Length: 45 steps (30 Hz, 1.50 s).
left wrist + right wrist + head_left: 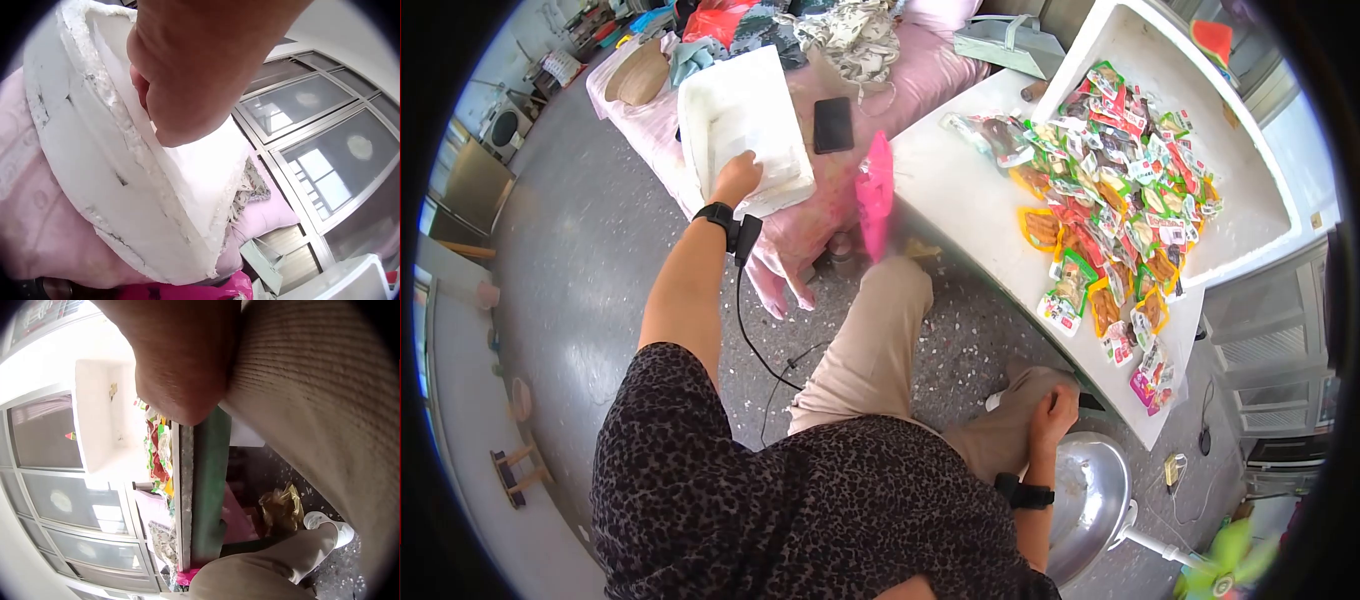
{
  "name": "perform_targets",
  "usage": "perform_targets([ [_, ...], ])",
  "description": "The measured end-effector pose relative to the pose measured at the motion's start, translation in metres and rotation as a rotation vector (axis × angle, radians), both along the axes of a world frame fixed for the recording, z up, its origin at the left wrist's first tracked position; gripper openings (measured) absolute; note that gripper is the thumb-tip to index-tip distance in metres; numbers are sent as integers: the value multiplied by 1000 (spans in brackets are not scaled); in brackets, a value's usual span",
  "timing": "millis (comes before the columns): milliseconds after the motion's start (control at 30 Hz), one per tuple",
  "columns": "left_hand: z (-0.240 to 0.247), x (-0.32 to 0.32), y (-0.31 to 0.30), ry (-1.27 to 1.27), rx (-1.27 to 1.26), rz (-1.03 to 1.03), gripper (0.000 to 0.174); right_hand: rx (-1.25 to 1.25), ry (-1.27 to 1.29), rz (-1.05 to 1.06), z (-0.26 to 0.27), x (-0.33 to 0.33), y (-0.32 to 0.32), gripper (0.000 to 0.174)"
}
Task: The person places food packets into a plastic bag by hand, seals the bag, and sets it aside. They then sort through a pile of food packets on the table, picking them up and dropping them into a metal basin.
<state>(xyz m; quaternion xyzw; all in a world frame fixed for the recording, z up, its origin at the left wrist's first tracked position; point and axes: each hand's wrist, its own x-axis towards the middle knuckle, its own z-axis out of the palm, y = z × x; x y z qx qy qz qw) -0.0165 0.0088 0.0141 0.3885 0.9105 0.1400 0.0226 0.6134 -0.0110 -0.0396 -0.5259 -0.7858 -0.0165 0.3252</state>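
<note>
My left hand is over the near left part of a white foam box, its fingers bent downward. In the left wrist view the left hand overlaps the box's worn, crumbly rim. The fingertips are mostly hidden there, and I cannot tell whether they hold anything. My right hand rests on my right leg beside the table edge, fingers loosely curled, holding nothing visible. A pile of small sealed snack packets spreads from a tilted white foam box onto the white table.
The foam box under my left hand lies on a pink-covered bed. Nearby are a black phone, a pink plastic bag and a straw hat. A metal basin and a green-bladed fan stand at my right.
</note>
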Motion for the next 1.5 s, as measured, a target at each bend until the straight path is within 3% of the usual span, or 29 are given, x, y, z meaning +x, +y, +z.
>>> perform_targets([
  [133,11,5,7,244,84,4,37,-22,-6,-1,-5,2,4,20],
  [200,2,-2,18,189,109,22,46,-27,-17,-29,-4,3,2,20],
  [333,-14,-12,36,-1,-122,44,55,-41,-34,-56,-1,0,1,20],
  [533,-14,-14,39,-25,-64,-26,49,-31,-41,-88,5,-5,-1,18],
  [733,-39,-56,36,-64,88,-255,41,-58,-28,-108,6,-9,0,18],
  [1000,-40,-70,36,21,194,-137,32,-44,-33,-135,7,-9,-3,17],
  [1200,16,-27,17,226,405,-64,26,-41,9,-105,5,-6,-3,20],
  [1333,36,-17,4,226,535,-149,24,37,27,6,2,-2,1,19],
  [1400,37,-17,-1,177,511,-120,26,51,24,-4,1,-4,1,18],
  [1500,50,-4,-10,-241,529,-60,26,66,37,10,-1,-3,1,18],
])
